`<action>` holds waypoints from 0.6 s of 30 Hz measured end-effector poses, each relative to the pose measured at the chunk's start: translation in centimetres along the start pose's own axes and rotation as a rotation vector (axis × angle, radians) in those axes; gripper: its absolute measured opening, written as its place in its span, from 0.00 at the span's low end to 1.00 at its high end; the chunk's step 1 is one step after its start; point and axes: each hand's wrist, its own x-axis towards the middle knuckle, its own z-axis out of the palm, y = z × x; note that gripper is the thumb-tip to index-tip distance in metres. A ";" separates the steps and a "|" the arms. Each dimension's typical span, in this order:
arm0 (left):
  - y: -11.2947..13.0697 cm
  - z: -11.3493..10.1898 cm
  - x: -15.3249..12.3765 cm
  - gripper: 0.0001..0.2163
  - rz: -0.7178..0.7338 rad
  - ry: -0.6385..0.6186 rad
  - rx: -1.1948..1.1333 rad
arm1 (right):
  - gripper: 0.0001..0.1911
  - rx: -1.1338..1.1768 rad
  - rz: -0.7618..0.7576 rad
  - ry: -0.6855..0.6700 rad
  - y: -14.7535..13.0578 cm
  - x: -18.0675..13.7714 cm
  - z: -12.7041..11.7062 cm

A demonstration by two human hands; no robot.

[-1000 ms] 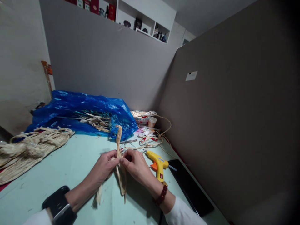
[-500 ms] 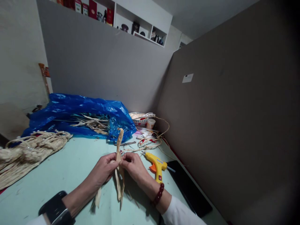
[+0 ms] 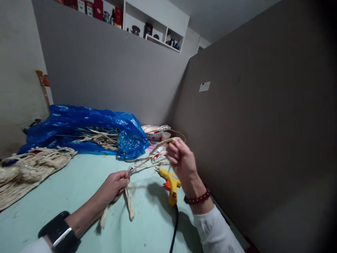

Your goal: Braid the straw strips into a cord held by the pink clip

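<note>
My left hand is closed in a pinch on a bundle of dried husk strips, whose loose ends hang down onto the pale green table. One thin strip runs from that pinch up and to the right. My right hand is raised above the table and closed on the far end of that strip, holding it taut. A black watch sits on my left wrist, a dark red bead bracelet on my right.
A yellow glue gun with a black cord lies under my right hand. A blue plastic bag of husks sits at the back, woven straw pieces at the left, a small basket and cup near the grey partition.
My right hand has left the bundle and risen up and to the right, drawing one strip out. My left hand stays pinched on the bundle, which now hangs lower.
</note>
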 end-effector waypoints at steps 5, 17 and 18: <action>0.0 0.0 0.1 0.12 -0.023 -0.026 0.024 | 0.12 -0.044 -0.239 0.231 -4.3 -0.1 -3.2; 0.1 -0.5 -0.1 0.16 -0.046 -0.118 -0.029 | 0.08 -1.450 -0.138 0.648 -2.1 0.6 -8.2; 0.1 -0.5 -0.1 0.16 -0.049 -0.123 -0.039 | 0.10 -1.499 -0.127 0.663 -2.0 0.5 -8.2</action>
